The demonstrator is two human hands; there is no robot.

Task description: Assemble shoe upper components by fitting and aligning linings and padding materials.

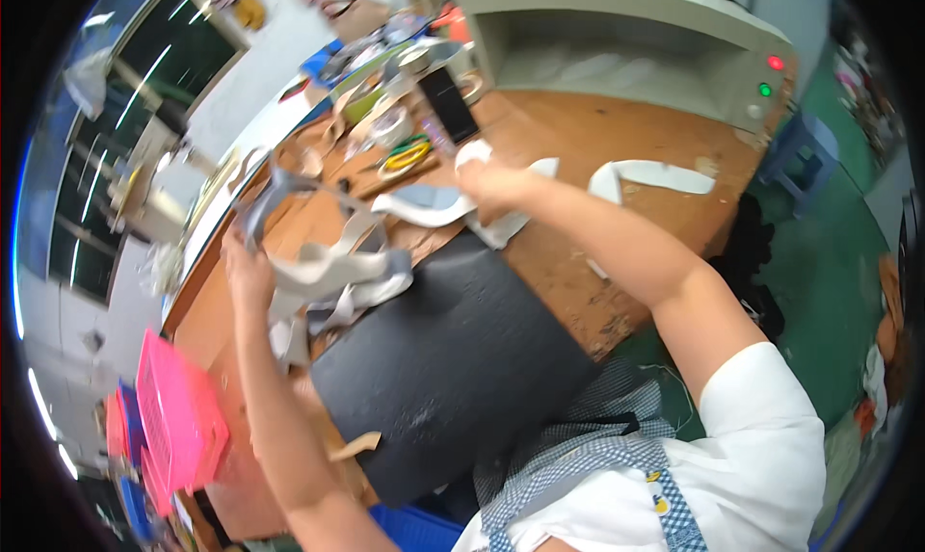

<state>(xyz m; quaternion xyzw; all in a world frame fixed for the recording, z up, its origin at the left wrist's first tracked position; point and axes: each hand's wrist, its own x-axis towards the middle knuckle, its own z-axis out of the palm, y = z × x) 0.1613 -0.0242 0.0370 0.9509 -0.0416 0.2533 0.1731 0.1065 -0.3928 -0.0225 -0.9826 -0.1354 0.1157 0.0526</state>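
My left hand (248, 266), closed, grips a grey curved strip (273, 197) at the left of the bench; motion smears it. Beside that hand lies a loose pile of white and grey cut pieces (332, 271), their material hard to tell. Over the middle of the bench my right hand (489, 188) is closed on a white curved piece (424, 211), though its fingertips are partly hidden. A white L-shaped piece (655, 175) rests farther right on the wood. In front of me lies a black rectangular mat (448, 359), with a small tan scrap (356, 445) on its near-left edge.
A pale green box-shaped machine (626, 46) with red and green lights stands at the back right. Yellow-handled scissors (407, 155), a tape roll (391, 126) and a dark phone (447, 104) sit behind my hands. Pink baskets (178, 417) stand at the left, a blue stool (802, 157) at the right.
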